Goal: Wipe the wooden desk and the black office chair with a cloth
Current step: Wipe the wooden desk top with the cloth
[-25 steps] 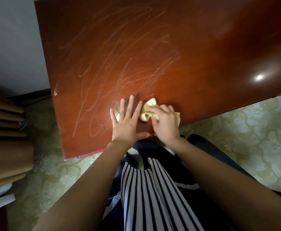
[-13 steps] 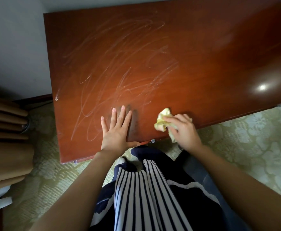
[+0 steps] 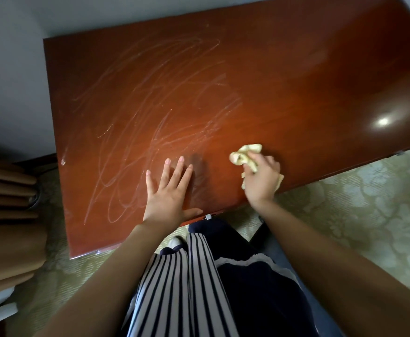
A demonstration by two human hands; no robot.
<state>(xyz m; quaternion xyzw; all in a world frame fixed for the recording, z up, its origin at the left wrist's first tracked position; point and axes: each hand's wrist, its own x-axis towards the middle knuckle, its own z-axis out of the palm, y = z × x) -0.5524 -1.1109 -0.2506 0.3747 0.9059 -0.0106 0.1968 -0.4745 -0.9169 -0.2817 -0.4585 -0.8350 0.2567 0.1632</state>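
Now at the desk-wiping step: the right hand (image 3: 262, 178) grips a crumpled yellow cloth (image 3: 244, 155) and presses it on the wooden surface (image 3: 296, 81) near the front edge. The left hand (image 3: 168, 190) lies flat beside it, fingers straight and spread, apparently bracing. Pale streaks (image 3: 150, 105) cover the surface's left half; the right half looks glossy. Probable next move: carry the cloth leftward over the streaks in overlapping strokes, lifting the left hand clear. The chair likely follows.
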